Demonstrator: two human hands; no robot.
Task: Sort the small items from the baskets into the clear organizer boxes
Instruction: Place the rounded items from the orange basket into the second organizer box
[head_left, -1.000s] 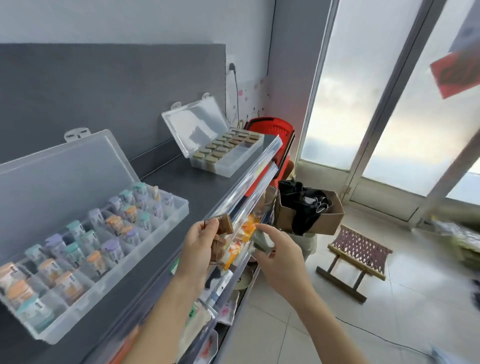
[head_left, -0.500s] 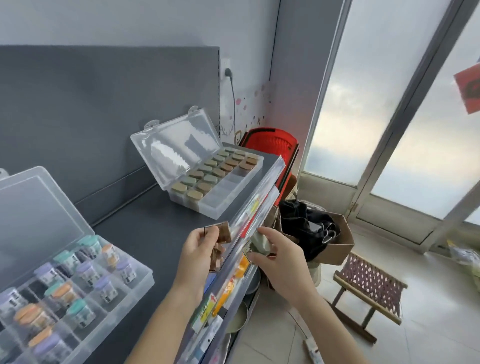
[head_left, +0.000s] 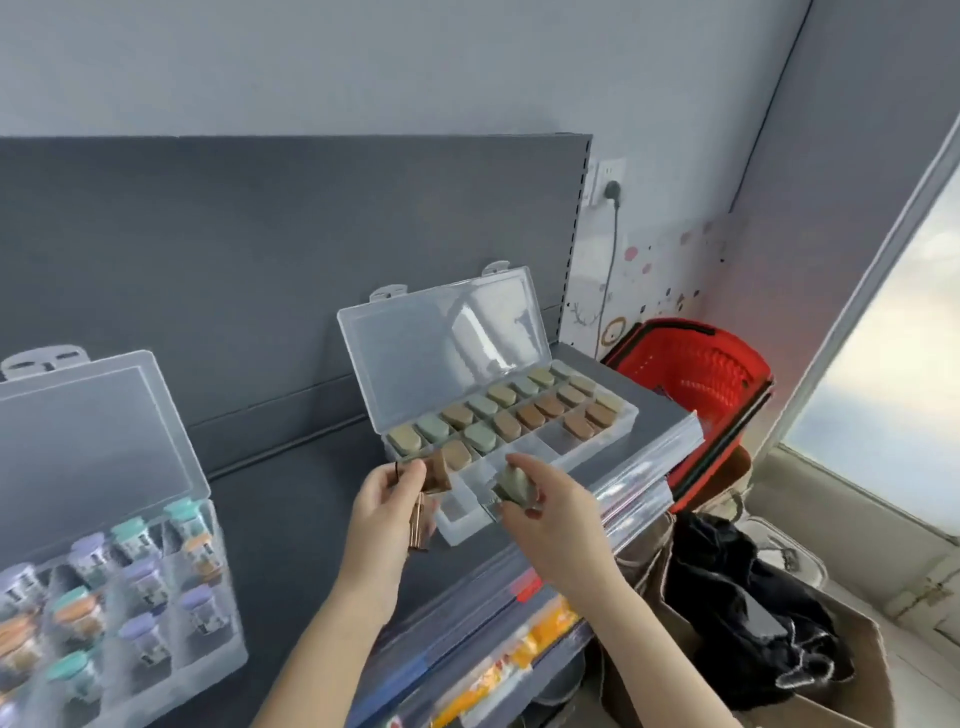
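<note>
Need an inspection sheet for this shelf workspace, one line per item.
Surface: dark grey shelf top.
Job's things: clear plastic organizer box with open lid, back rows filled with green and brown pieces, nearest compartments look empty; second clear organizer box of small jars at left; red plastic basket beyond the shelf end.
Clutter: cardboard box holding black fabric, lower right.
Hands: left hand grips small brown piece; right hand grips small grey-green piece, both over the box's near end.
Cables: dark cable hanging from wall socket.
Surroundings: glass door at right; orange packets on lower shelf.
</note>
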